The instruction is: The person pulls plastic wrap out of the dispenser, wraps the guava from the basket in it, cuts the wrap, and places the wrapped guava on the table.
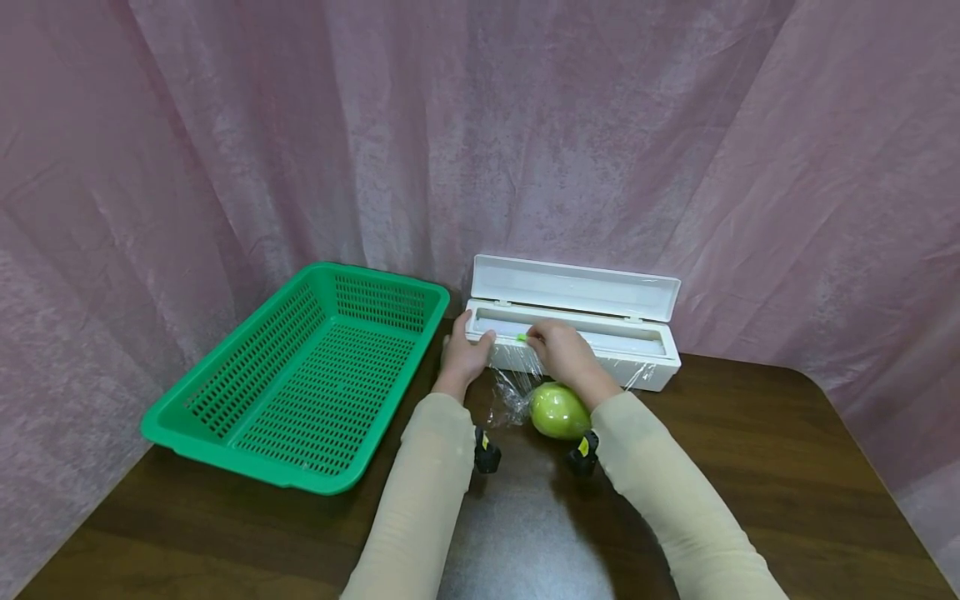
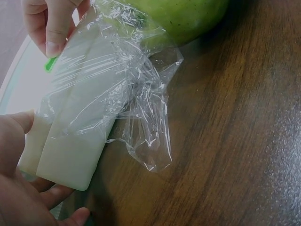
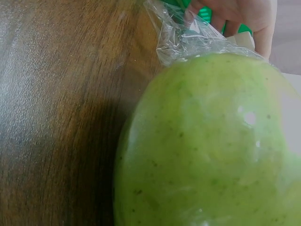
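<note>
A white cling film dispenser (image 1: 647, 375) stands at the back of the table with its lid (image 1: 577, 287) raised. My left hand (image 1: 462, 357) grips its left end, thumb on the near edge and fingers around the end. With my right hand (image 1: 566, 357) I pinch the small green slide cutter (image 2: 50, 64) on the dispenser's front edge, left of the middle. Clear cling film (image 2: 146, 122) hangs crumpled over the front. A green speckled fruit (image 3: 202, 141) with a glossy film over it lies on the table just before the dispenser, beneath my right wrist.
A large green plastic basket (image 1: 161, 425) with slotted walls stands on the left of the brown wooden table (image 1: 787, 467). Behind everything hangs a pink curtain (image 1: 480, 150). A black wrist camera (image 1: 486, 454) sits on each wrist.
</note>
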Tool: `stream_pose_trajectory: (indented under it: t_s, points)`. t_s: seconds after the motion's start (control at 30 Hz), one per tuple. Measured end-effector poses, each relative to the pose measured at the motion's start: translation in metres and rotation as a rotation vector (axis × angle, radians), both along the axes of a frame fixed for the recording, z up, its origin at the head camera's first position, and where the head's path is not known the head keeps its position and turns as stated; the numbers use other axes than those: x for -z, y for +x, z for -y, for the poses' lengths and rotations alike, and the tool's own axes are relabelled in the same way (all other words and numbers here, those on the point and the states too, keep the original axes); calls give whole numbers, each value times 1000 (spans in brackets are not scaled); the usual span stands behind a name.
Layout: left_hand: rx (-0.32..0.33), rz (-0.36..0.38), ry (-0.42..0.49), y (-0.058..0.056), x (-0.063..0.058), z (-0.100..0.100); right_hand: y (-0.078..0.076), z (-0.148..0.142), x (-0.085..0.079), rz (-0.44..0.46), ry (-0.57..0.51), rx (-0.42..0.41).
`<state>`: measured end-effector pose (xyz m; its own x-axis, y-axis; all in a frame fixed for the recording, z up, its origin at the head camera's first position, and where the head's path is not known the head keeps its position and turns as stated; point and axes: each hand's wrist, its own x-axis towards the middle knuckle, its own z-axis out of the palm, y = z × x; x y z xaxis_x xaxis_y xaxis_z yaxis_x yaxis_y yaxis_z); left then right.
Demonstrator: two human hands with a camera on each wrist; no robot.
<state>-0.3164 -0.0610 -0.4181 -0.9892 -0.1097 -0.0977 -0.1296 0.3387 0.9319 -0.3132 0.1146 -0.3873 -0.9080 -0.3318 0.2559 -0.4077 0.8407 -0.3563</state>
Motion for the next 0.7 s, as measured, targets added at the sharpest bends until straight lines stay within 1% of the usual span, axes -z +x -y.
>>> stream_pose_trajectory:
  t_s: [0.33, 0.7]
  points:
    - [10, 7, 18, 0, 0, 1, 0, -2, 0, 7, -12, 10]
    - [10, 12, 12, -1, 0, 1, 1, -4, 0, 5, -16, 8]
